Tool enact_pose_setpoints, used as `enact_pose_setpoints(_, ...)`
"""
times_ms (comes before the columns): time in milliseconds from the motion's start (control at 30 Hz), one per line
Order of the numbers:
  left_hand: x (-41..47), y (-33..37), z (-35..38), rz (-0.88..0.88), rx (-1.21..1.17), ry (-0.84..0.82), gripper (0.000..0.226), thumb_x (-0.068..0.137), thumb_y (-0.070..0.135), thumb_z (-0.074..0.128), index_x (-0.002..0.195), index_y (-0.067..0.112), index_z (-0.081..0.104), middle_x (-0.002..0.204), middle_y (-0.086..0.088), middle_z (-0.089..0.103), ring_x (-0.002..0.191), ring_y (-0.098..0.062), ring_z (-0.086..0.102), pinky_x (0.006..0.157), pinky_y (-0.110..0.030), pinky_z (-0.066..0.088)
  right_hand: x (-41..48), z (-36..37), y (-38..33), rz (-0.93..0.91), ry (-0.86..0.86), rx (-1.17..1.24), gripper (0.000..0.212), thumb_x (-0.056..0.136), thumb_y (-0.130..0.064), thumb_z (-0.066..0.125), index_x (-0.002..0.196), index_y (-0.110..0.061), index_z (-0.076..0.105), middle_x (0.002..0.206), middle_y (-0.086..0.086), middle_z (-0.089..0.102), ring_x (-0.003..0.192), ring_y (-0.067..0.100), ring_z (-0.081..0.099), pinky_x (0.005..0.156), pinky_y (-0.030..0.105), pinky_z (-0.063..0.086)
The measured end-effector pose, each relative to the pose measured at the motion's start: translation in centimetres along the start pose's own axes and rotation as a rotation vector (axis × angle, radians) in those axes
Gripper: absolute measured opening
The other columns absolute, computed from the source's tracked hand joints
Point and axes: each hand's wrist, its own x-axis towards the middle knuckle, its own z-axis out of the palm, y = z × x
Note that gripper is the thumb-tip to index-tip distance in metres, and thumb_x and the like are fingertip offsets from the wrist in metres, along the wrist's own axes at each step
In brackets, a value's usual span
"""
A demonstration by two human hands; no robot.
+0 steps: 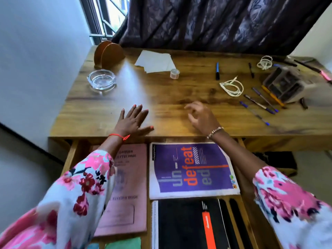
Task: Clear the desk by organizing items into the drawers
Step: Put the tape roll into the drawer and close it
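My left hand lies flat and open on the wooden desk near its front edge. My right hand hovers just above the desk with fingers loosely curled and nothing in them. Below both arms the drawer is pulled out. It holds a pink record book, a purple "undefeated" notebook and a black notebook with an orange strip. On the right of the desk lie several pens, a white cable and a blue marker.
A glass ashtray and a brown wooden holder stand at the back left. White papers and a small clear tape roll lie mid-back. A grey organizer, a second coiled cord and more pens occupy the far right.
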Motion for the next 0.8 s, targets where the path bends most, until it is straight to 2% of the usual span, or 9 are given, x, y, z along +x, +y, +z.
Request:
enact_pose_setpoints(67,0.3,-0.5,0.5,0.021,0.035,0.064,0.094,0.069,0.083,0.023,0.147,0.032,0.014,0.159,0.004,0.003,0.146,-0.013,0.0,0.116,-0.049,0.003,4.4,0.8,1.2,0.081,0.017,-0.015,0.037,0.084,-0.001,0.055,0.121,-0.001,0.055,0.124,0.018,0.056,0.112,0.029,0.054,0.096,0.023,0.035)
enact_pose_setpoints(133,0.2,-0.5,0.5,0.028,0.04,0.103,0.102,0.058,0.084,0.012,0.146,0.034,0.018,0.159,0.006,0.006,0.146,-0.011,0.003,0.116,-0.048,0.004,8.2,1.9,2.3,0.121,-0.053,-0.045,0.051,0.086,-0.006,0.056,0.135,-0.002,0.041,0.139,0.017,0.044,0.126,0.028,0.044,0.105,0.024,0.029)
enact_pose_setpoints(233,0.3,-0.4,0.5,0.014,0.037,0.123,0.102,0.056,0.083,0.01,0.145,0.036,0.02,0.158,0.008,0.008,0.145,-0.009,0.004,0.116,-0.046,0.004,12.9,3.2,3.8,0.147,-0.174,-0.101,0.073,0.087,-0.009,0.058,0.146,-0.005,0.016,0.153,0.015,0.022,0.141,0.027,0.024,0.114,0.028,0.019)
enact_pose_setpoints(300,0.2,-0.3,0.4,0.014,0.035,0.121,0.101,0.056,0.083,0.01,0.145,0.037,0.019,0.158,0.009,0.007,0.145,-0.008,0.004,0.116,-0.044,0.003,15.2,3.9,4.4,0.154,-0.197,-0.126,0.08,0.085,-0.008,0.06,0.147,-0.008,0.009,0.153,0.017,0.021,0.139,0.032,0.028,0.113,0.034,0.025)
enact_pose_setpoints(367,0.1,-0.3,0.4,0.004,0.03,0.125,0.101,0.055,0.083,0.01,0.145,0.038,0.019,0.158,0.01,0.008,0.145,-0.007,0.003,0.116,-0.043,0.003,17.0,4.6,4.8,0.16,-0.211,-0.134,0.08,0.085,-0.008,0.06,0.147,-0.012,0.009,0.15,0.018,0.028,0.134,0.036,0.034,0.109,0.039,0.033)
enact_pose_setpoints(467,0.1,-0.4,0.5,0.003,0.02,0.137,0.108,0.05,0.091,0.007,0.144,0.039,0.022,0.158,0.01,0.01,0.145,-0.007,0.005,0.116,-0.043,0.004,18.7,5.7,5.2,0.183,-0.241,-0.151,0.075,0.086,-0.008,0.059,0.146,-0.015,0.013,0.15,0.014,0.029,0.133,0.036,0.034,0.109,0.041,0.033)
enact_pose_setpoints(533,0.2,-0.4,0.5,0.001,0.015,0.141,0.114,0.047,0.095,0.0,0.143,0.039,0.022,0.157,0.01,0.011,0.145,-0.007,0.006,0.116,-0.043,0.004,19.4,6.1,5.2,0.184,-0.212,-0.169,0.066,0.087,-0.008,0.058,0.142,-0.01,0.022,0.151,0.012,0.023,0.132,0.034,0.036,0.107,0.038,0.034)
enact_pose_setpoints(633,0.1,-0.3,0.4,0.001,0.002,0.145,0.114,0.047,0.095,-0.001,0.143,0.039,0.023,0.157,0.01,0.011,0.145,-0.007,0.006,0.116,-0.044,0.005,19.9,6.3,5.1,0.171,-0.178,-0.227,0.048,0.087,-0.008,0.059,0.13,-0.004,0.039,0.148,0.009,0.025,0.128,0.03,0.04,0.105,0.034,0.038)
enact_pose_setpoints(800,0.0,-0.1,0.1,-0.003,0.004,0.14,0.121,0.042,0.095,-0.015,0.143,0.039,0.022,0.158,0.01,0.01,0.145,-0.007,0.005,0.117,-0.043,0.003,19.4,6.6,5.2,0.202,-0.133,-0.271,0.054,0.089,-0.012,0.057,0.137,-0.002,0.036,0.146,0.011,0.033,0.132,0.031,0.037,0.107,0.041,0.036)
